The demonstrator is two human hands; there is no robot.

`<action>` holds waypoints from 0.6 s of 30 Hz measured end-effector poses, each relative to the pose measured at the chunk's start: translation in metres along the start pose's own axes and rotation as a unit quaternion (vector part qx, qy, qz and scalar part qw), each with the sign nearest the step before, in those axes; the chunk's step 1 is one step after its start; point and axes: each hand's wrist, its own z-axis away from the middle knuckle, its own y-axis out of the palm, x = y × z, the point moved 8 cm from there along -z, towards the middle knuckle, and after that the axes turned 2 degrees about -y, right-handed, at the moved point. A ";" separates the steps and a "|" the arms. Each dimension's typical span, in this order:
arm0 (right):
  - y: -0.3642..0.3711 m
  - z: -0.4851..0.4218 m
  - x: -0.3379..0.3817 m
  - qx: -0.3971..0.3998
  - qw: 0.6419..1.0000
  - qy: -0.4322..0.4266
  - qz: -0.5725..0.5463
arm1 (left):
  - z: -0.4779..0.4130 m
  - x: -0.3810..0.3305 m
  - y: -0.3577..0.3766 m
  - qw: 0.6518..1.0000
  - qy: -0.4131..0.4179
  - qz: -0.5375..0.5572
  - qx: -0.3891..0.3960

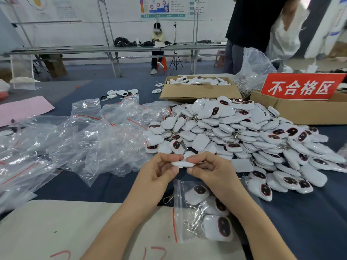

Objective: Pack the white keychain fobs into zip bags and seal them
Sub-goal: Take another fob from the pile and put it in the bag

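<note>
Both hands hold one white keychain fob (183, 163) edge-on above the table. My left hand (159, 170) pinches its left end and my right hand (208, 170) pinches its right end. Just below my right wrist lies a zip bag (180, 214) with a red seal line, holding three white fobs with dark oval faces. A metal clasp (168, 198) sticks out at the bag's left edge. A large heap of white fobs (244, 139) covers the table to the right. Several empty zip bags (90, 139) lie crumpled to the left.
A cardboard box (199, 91) with more fobs stands behind the heap. A second box (300, 111) with a red sign stands at the right. A pink sheet (22, 109) lies far left, a beige mat (56, 228) at the near edge. A person (251, 25) stands beyond the table.
</note>
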 end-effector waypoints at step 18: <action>-0.020 0.003 0.008 -0.011 0.993 -0.001 -0.116 | 0.004 0.009 -0.036 0.983 -0.130 0.076 -0.104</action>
